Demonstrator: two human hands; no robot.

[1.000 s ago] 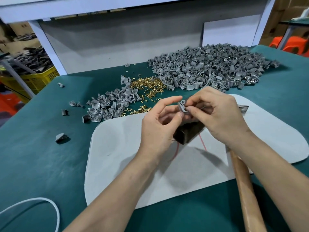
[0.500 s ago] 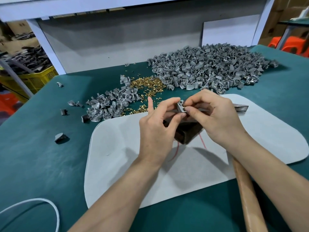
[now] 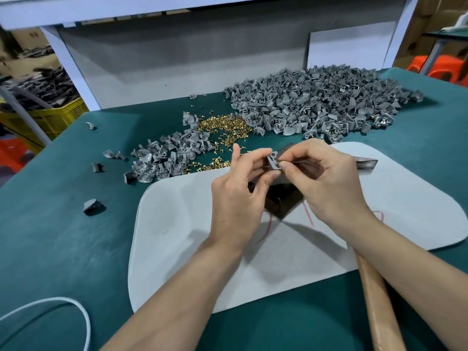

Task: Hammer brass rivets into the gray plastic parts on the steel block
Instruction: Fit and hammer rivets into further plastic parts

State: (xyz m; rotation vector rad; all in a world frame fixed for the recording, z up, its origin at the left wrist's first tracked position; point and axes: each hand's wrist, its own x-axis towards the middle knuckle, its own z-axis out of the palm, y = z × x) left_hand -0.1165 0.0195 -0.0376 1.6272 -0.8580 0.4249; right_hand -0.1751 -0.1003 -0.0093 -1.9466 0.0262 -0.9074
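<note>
Teal tabletop [image 3: 50, 249], white mat [image 3: 177, 236], heaped gray plastic parts [image 3: 316, 105], yellow crate [image 3: 58, 117]

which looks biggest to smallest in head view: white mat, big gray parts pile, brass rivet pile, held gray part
1. white mat (nearer the camera)
2. big gray parts pile
3. brass rivet pile
4. held gray part

Assembly workshop. Gray plastic parts [image 3: 316, 105] and brass rivets [image 3: 222, 125] are lying in bulk heaps toward the far edge of a green bench [image 3: 50, 236]; a yellow crate [image 3: 50, 117] is sitting past its left edge.
</note>
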